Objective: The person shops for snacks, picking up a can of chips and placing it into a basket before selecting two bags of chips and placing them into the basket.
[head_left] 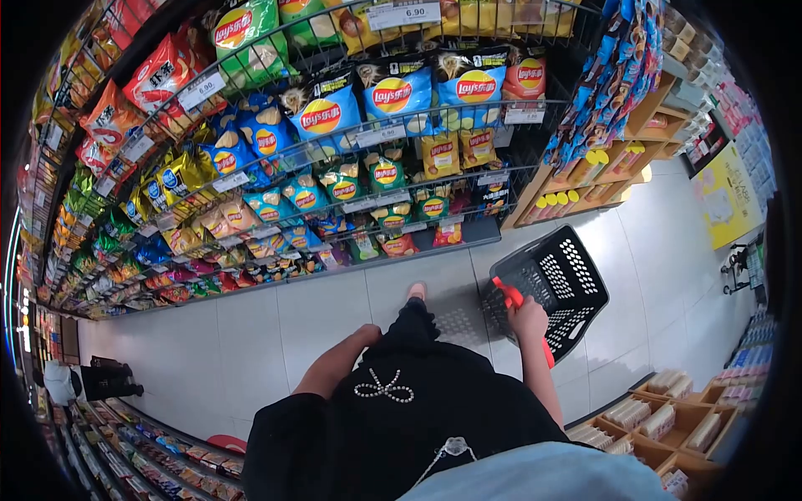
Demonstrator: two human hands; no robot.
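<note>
My right hand [529, 319] is closed around the red handle [511, 296] of a black plastic shopping basket [558, 288], which hangs at my right side above the floor. The basket looks to hold nothing that I can make out. My left hand [365, 335] hangs at my left side by my black clothing; its fingers are hidden against my leg. Wire shelves of crisp bags [393, 94] stand straight ahead of me.
Grey tiled floor [276, 317] runs along the aisle. Wooden display stands with packets stand at the far right [601, 179] and at the near right [668, 422]. Low shelves of goods run along the left edge. A person in black and white [83, 382] crouches at the far left.
</note>
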